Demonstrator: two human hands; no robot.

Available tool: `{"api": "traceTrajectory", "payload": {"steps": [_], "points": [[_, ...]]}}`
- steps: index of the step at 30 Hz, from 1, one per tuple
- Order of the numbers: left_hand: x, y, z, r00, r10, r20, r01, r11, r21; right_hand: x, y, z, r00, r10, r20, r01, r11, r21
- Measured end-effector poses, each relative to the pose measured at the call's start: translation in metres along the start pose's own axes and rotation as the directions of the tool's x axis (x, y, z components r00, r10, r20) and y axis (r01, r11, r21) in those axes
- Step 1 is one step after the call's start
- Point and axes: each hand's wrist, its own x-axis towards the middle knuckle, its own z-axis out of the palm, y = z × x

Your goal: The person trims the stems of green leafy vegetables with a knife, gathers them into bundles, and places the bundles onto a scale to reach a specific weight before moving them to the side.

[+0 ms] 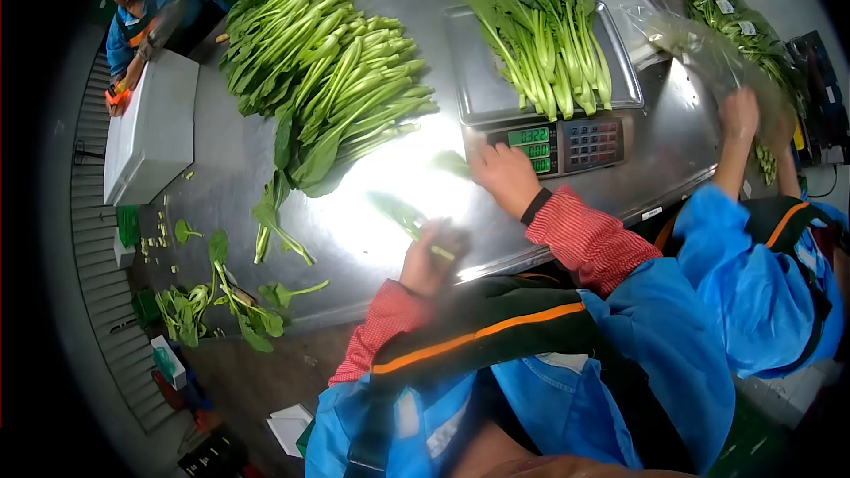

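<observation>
My left hand [430,261], blurred by motion, is closed on a green stalk [442,253] over the bare steel near the table's front edge. A blurred leaf [396,211] shows just above it. My right hand [505,175] is at the lower left corner of the scale [579,146], its fingers near the lit display; a blurred green leaf [452,163] shows at its fingertips. On the scale's tray lies a bunch of leafy greens [551,44], stalks toward me. A large pile of greens [328,71] lies left of the scale.
At the right a co-worker's hands [740,115] handle a clear bag beside bagged greens [730,22]. Loose leaves [184,312] and trimmings lie at the table's [310,299] lower left. Another person stands at the upper left behind a white foam box [157,119].
</observation>
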Motion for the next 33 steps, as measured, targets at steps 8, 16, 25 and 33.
{"api": "traceTrajectory", "payload": {"steps": [8,16,25,33], "points": [[-0.002,0.009,-0.008,0.983,-0.038,0.181,0.018,0.994,0.111,-0.004,-0.057,-0.038,0.908,0.005,0.419,-0.274,0.764,0.584],[-0.011,0.047,0.048,0.909,0.143,0.392,-0.173,0.984,0.042,0.024,0.053,-0.114,0.784,0.537,-0.311,-0.505,0.843,0.184],[0.101,0.061,0.17,0.927,0.247,0.283,-0.323,0.909,0.263,0.048,0.21,-0.095,0.482,0.868,0.124,-0.876,0.48,0.044],[0.17,0.062,0.229,0.942,0.268,0.201,-0.332,0.825,0.456,0.074,0.171,-0.079,0.646,0.727,0.232,-0.759,0.579,0.297]]}}
